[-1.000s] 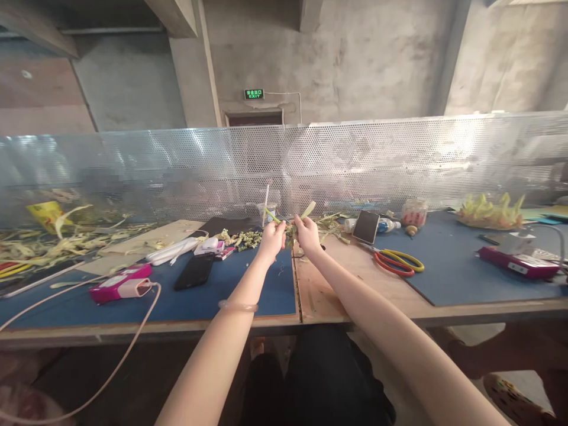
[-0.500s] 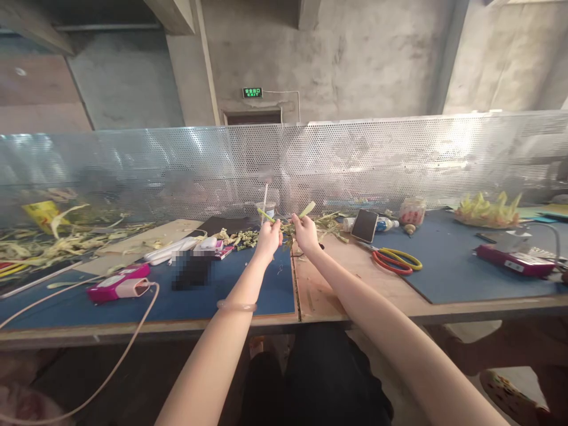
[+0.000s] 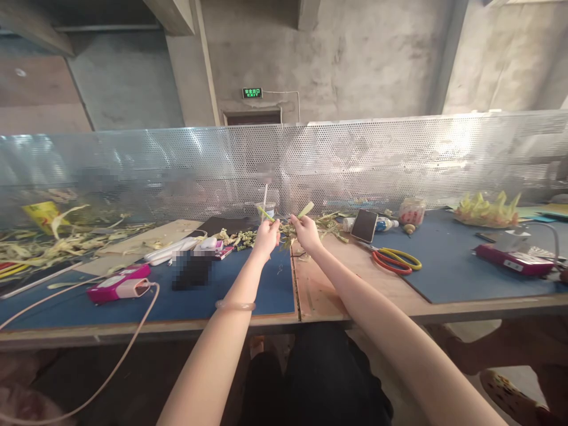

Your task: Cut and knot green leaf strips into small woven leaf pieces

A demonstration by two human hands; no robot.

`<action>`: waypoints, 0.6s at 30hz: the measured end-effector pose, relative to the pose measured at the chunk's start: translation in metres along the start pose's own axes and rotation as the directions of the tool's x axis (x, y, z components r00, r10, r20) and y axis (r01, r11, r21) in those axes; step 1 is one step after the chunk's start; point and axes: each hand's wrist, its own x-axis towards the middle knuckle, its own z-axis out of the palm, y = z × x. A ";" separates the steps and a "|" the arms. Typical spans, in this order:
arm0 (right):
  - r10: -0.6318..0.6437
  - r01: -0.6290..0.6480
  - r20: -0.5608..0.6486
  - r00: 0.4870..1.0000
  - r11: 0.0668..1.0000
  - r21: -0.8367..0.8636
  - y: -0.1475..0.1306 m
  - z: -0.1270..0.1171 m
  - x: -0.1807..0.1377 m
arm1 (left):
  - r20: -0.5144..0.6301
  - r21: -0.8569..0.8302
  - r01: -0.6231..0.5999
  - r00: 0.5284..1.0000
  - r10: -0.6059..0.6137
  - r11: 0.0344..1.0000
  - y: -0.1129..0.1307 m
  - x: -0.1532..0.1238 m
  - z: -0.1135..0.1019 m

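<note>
Above the middle of the table, my left hand is closed in a pinch on a thin green strip of plant leaf or stem. A short way to its right, my right hand pinches a wider, pale green leaf strip, its free end sticking up past the fingers. The two hands are apart. Too fine to make out is whatever lies in the small gap between the fingertips. Behind them is a clear plastic cup with a straw. Dried leaf scraps lie just beyond my right hand.
Scissors with red and yellow handles lie to the right, near a propped phone and a bottle. Leftward are a magenta box with a cable and heaped dry leaves. A perforated metal screen stands behind.
Both hands keep nearly the same place and grip. The right hand's leaf strip has turned slightly and shifted a little left; my left hand has moved very slightly left.
</note>
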 end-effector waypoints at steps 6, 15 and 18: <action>-0.004 0.005 0.051 0.999 1.000 -0.014 0.002 -0.004 0.001 | 0.021 0.010 0.000 1.000 0.000 1.000 0.001 0.000 -0.002; -0.024 0.028 0.072 0.997 0.998 -0.052 0.002 -0.005 0.000 | 0.044 0.007 -0.003 0.999 0.003 1.000 -0.001 0.002 -0.005; -0.036 0.042 0.080 0.996 0.997 -0.067 0.001 -0.006 0.001 | 0.041 0.006 0.002 0.999 -0.002 1.000 -0.001 0.003 -0.005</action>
